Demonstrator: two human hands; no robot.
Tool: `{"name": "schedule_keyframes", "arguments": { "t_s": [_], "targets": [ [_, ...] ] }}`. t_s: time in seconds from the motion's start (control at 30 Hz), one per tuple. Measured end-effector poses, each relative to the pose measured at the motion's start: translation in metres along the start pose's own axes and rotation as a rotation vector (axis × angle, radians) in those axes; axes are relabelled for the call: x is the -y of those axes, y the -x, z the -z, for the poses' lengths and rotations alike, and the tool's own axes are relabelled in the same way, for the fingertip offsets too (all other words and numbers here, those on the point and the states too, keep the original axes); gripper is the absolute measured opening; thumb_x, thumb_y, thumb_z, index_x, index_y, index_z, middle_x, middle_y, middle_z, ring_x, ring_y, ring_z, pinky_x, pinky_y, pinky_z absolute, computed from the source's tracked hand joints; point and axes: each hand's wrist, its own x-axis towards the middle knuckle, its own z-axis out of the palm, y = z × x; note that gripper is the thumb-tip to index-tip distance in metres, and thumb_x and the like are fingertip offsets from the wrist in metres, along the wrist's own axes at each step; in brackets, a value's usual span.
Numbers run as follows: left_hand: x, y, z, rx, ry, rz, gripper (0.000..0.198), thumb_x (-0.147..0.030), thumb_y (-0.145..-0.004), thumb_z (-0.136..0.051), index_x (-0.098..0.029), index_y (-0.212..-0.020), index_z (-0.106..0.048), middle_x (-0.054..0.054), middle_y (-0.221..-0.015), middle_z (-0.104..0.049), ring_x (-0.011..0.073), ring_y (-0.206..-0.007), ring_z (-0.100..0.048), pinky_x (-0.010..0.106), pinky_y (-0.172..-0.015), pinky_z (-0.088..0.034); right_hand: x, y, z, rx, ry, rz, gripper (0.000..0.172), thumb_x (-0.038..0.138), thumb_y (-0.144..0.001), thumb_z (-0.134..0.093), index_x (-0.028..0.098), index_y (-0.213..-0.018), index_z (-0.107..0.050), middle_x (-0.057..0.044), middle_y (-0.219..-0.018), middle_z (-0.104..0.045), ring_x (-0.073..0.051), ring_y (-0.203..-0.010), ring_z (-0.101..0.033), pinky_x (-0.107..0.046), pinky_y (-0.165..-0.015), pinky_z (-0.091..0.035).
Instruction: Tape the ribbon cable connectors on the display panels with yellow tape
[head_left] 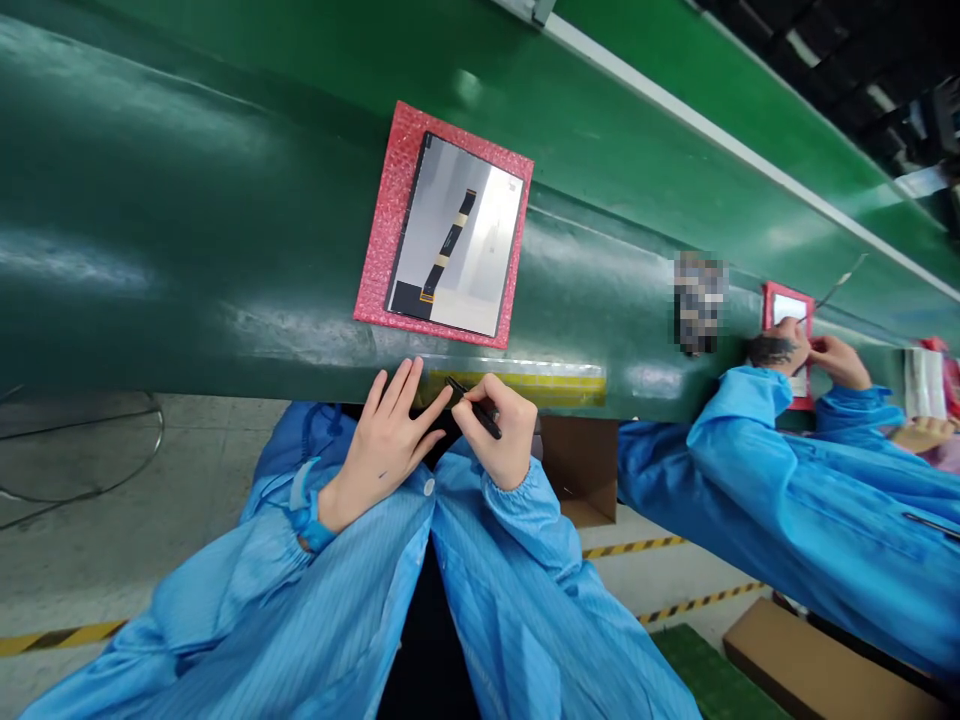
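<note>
My left hand (386,440) lies with its fingers stretched out and spread at the table's near edge, by the left end of a row of yellow tape strips (555,388). Pinched in my right hand (501,430) is a slim black tool (487,421); whether it is tweezers or a blade I cannot tell. Its tip points left, close to my left index finger, over the strips. Beyond both hands a flat display panel (480,255) with a dark ribbon cable (451,240) across it rests on a pink bubble-wrap sheet (382,250).
To the right, a co-worker in a blue sleeve (750,420) handles a panel on a pink sheet (802,400). A blurred-out object (699,300) stands between us on the green table (187,250). Below the edge is a cardboard box (581,470). A pale rail (637,80) runs along the back.
</note>
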Motion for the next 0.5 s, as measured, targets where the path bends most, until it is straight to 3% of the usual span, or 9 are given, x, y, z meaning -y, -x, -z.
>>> {"name": "schedule_keyframes", "arguments": {
  "t_s": [0.2,0.37,0.5],
  "targets": [
    [-0.001,-0.002,0.002,0.015,-0.029,-0.013,0.056,-0.030,-0.096,-0.059,-0.023,-0.150,-0.048,0.024,-0.165,-0.013,0.0379,-0.152,-0.024,0.062,-0.119,-0.030,-0.012,-0.004,-0.004,-0.049,-0.149,-0.140,0.014,0.017,-0.074,-0.062,0.022,-0.064,-0.054,0.006,-0.060,-0.054,-0.011,-0.055,-0.051,-0.025,-0.056,-0.042],
    [-0.002,-0.004,0.005,0.034,-0.048,-0.004,0.054,-0.033,-0.096,-0.059,-0.021,-0.148,-0.051,0.028,-0.161,-0.025,0.0397,-0.150,-0.029,0.062,-0.117,-0.034,-0.023,-0.003,-0.007,-0.110,-0.325,-0.177,0.012,0.015,-0.072,-0.063,0.022,-0.065,-0.055,0.006,-0.061,-0.059,-0.013,-0.056,-0.059,-0.026,-0.058,-0.048],
    [-0.002,-0.003,0.007,0.026,-0.048,-0.011,0.052,-0.032,-0.096,-0.060,-0.021,-0.146,-0.053,0.028,-0.161,-0.029,0.0406,-0.148,-0.033,0.064,-0.116,-0.034,-0.023,-0.006,0.002,-0.213,-0.579,-0.177,0.016,0.016,-0.069,-0.065,0.023,-0.064,-0.051,0.005,-0.060,-0.063,-0.012,-0.048,-0.059,-0.024,-0.048,-0.045]
  ]
}}
